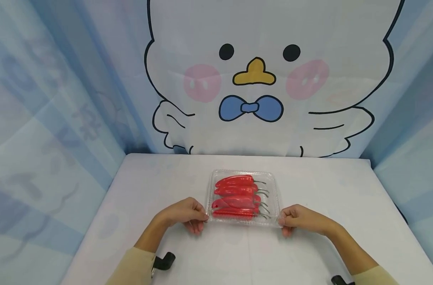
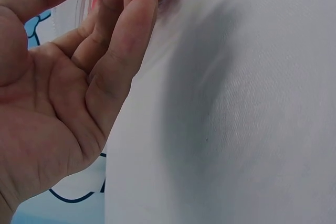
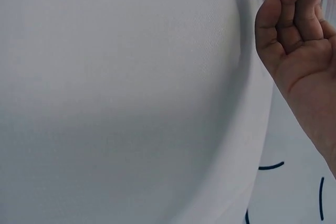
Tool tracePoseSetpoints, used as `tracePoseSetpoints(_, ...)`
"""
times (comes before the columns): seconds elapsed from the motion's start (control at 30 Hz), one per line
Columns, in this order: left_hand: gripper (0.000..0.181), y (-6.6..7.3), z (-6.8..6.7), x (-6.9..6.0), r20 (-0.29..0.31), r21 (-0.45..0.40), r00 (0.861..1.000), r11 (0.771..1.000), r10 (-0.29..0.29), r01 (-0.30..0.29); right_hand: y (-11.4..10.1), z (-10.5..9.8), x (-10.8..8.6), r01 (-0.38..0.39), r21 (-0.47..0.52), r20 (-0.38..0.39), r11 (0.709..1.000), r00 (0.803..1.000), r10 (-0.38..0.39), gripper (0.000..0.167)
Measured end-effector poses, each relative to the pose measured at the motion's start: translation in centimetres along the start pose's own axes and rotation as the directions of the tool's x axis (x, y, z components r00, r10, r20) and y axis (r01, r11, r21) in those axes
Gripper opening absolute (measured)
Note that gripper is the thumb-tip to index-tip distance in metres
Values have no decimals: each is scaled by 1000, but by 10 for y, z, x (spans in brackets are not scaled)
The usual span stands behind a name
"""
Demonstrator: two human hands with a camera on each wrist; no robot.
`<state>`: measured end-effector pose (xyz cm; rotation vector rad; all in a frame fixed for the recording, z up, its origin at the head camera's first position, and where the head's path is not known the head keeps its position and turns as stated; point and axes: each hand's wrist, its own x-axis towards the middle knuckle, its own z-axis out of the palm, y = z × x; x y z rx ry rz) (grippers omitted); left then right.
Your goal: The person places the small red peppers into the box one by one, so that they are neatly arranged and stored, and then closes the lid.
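Note:
A clear plastic box [image 1: 270,178] holds several red chili peppers [image 1: 238,192], their green stems pointing right. In the head view my left hand [image 1: 188,213] pinches the box's near left corner between thumb and fingers. On the other side my right hand [image 1: 298,219] pinches the near right corner. The left wrist view shows the palm of the left hand [image 2: 68,87], with part of the box and some red at its fingertips. In the right wrist view the right hand [image 3: 304,51] has curled fingers at the box's edge, mostly cut off by the frame.
A white-covered table [image 1: 159,178] lies beneath the box. Behind it hangs a curtain [image 1: 259,134] with a cartoon figure, and blue curtains [image 1: 59,118] close in both sides. Black wrist mounts [image 1: 164,261] sit by the sleeves.

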<state>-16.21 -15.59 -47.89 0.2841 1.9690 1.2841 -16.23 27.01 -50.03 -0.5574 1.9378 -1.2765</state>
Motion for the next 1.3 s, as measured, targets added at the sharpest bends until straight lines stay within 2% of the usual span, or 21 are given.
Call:
tracePoseSetpoints(0.13, 30, -1, -1, -3, 1, 8, 1000, 1000, 3, -3, -1, -4, -4, 14, -22, -10, 1000, 1000, -15, 26)
tracePoseSetpoints(0.27, 29, -1, -6, -5, -31, 42, 999, 999, 8, -7, -5, -9, -8, 25, -75, -83, 997, 996, -31, 25)
tracePoseSetpoints(0.37, 26, 2, -11, -8, -109, 81, 994, 997, 13, -4, -9, -13, -11, 8, -137, -173, 991, 984, -32, 27)
tracePoseSetpoints(0.47, 26, 6, -16, -11, -217, 118, 976, 993, 27, -1, -13, -18, -16, -30, -221, -284, 975, 958, -35, 29)
tracePoseSetpoints(0.57, 29, 11, -22, -15, -319, 170, 946, 985, 61, -7, -22, -23, -22, -64, -333, -400, 941, 913, -80, 29)
tracePoseSetpoints(0.67, 32, 17, -29, -18, -407, 216, 906, 976, 113, -25, -34, -29, -27, -88, -423, -489, 902, 860, -145, 31)
tracePoseSetpoints(0.73, 35, 22, -33, -22, -451, 251, 879, 967, 156, -43, -44, -33, -31, -109, -459, -535, 882, 826, -177, 35)
tracePoseSetpoints(0.87, 42, 32, -39, -29, -510, 335, 822, 939, 254, -82, -61, -39, -36, -156, -516, -595, 842, 772, -221, 43)
tracePoseSetpoints(0.93, 47, 37, -41, -31, -531, 398, 789, 913, 309, -90, -67, -43, -37, -177, -564, -613, 806, 744, -266, 44)
tracePoseSetpoints(1.0, 51, 42, -41, -34, -546, 468, 755, 880, 363, -85, -71, -45, -37, -194, -623, -619, 758, 715, -326, 44)
tracePoseSetpoints(1.1, 56, 48, -41, -38, -563, 566, 713, 824, 419, -38, -75, -47, -35, -226, -696, -614, 681, 678, -403, 45)
tracePoseSetpoints(1.23, 61, 54, -42, -38, -562, 655, 686, 756, 462, 28, -76, -48, -30, -285, -763, -603, 580, 635, -482, 48)
tracePoseSetpoints(1.3, 63, 55, -42, -37, -559, 690, 671, 722, 487, 51, -77, -48, -26, -312, -786, -597, 534, 607, -525, 49)
